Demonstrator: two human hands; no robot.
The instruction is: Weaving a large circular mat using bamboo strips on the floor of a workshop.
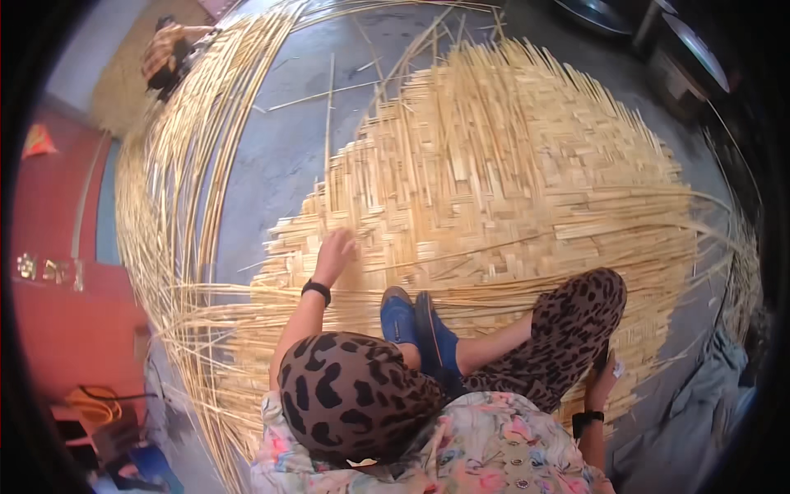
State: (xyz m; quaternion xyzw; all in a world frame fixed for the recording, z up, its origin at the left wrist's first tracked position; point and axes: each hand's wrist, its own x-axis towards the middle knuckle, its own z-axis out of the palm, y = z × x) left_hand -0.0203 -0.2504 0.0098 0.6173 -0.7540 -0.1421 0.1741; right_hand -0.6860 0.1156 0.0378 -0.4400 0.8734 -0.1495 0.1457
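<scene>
Mat (494, 148): one, beneath two shoes (399, 319), left hand (334, 252) and right hand (602, 384); fingers' state I cannot tell.

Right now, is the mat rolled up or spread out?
Spread out: the mat lies flat on the floor, beneath the blue shoes.

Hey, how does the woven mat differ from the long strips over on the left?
The woven mat is interlaced into a flat sheet, while the long strips lie loose and unwoven. The woven mat spreads broadly, with a stepped edge; the long strips form a narrower band. Both share a straw-yellow colour.
</scene>
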